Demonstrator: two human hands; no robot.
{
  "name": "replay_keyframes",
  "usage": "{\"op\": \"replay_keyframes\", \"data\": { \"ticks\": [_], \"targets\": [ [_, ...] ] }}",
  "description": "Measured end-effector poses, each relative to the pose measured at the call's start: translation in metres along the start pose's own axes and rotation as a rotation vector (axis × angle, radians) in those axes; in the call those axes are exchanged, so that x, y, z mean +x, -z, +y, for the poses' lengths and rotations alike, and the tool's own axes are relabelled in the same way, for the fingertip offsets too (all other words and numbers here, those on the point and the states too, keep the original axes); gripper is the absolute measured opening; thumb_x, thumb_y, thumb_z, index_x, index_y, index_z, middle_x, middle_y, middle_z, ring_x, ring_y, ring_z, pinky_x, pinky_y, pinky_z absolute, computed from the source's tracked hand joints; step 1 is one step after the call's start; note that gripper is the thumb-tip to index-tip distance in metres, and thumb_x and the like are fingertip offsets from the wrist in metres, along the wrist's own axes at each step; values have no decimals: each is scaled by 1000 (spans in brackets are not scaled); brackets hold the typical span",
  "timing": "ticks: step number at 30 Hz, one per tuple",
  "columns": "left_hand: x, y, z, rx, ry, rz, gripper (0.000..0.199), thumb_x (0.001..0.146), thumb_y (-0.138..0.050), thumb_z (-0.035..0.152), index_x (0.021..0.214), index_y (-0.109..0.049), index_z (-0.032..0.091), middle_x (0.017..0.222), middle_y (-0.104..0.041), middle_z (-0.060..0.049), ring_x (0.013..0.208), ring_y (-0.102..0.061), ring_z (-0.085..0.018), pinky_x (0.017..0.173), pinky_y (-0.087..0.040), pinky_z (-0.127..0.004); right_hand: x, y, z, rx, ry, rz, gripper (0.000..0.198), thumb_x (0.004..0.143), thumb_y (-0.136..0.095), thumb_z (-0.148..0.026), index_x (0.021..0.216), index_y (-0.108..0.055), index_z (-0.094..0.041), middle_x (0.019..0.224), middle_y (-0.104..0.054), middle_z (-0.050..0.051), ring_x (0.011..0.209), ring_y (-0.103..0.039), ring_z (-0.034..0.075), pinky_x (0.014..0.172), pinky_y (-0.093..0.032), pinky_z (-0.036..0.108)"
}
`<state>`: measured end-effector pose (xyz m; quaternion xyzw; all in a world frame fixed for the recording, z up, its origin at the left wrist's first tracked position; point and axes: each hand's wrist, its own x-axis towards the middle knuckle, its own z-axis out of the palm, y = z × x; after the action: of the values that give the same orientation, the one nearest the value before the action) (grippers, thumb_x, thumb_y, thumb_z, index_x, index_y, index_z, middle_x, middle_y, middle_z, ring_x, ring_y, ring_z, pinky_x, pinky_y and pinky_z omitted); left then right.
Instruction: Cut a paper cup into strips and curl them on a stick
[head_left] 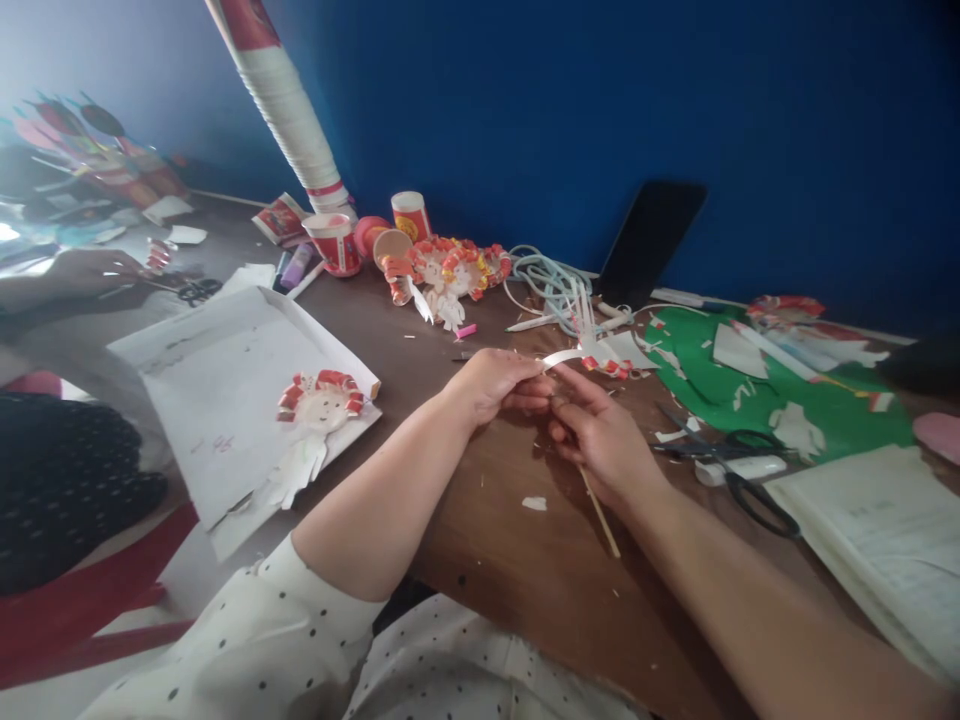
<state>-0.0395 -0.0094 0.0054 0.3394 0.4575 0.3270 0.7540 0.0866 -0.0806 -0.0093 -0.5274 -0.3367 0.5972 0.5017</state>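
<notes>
My left hand (504,388) is closed, its fingertips pinching one end of a white paper strip (562,356). The strip runs to a cut paper-cup piece (609,366) with upright white strips and red curled ones, just beyond my hands. My right hand (604,435) is closed around a thin wooden stick (602,515), whose lower end slants down toward me. Both hands' fingertips meet above the brown table (480,530); exactly how strip and stick touch there is hidden. A small white paper scrap (534,503) lies below them.
Black scissors (757,490), a green sheet (697,365) with scraps and a notebook (885,540) lie right. Finished curled paper figures (450,270), a tall cup stack (292,120) and a leaning phone (651,240) stand behind. Left are a paper sheet (202,380) and another person's hand (112,270).
</notes>
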Motion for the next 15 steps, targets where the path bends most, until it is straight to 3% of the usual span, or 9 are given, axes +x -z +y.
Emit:
{"op": "replay_keyframes", "data": {
  "ticks": [7, 15],
  "targets": [
    [-1, 0, 1, 0, 1, 13, 11, 82, -59, 8, 71, -62, 8, 59, -65, -5, 51, -61, -9, 60, -56, -25, 2, 2, 6, -51, 36, 7, 60, 73, -64, -27, 132, -52, -25, 59, -54, -5, 45, -42, 7, 36, -23, 15],
    [1, -3, 1, 34, 19, 59, 15, 79, -58, 8, 65, -59, 10, 52, -60, -2, 40, -56, -9, 50, -51, -23, 3, 2, 11, -140, 101, -11, 59, 75, -61, -27, 133, -51, -22, 57, -55, -4, 45, -45, 8, 37, -29, 17]
  ]
}}
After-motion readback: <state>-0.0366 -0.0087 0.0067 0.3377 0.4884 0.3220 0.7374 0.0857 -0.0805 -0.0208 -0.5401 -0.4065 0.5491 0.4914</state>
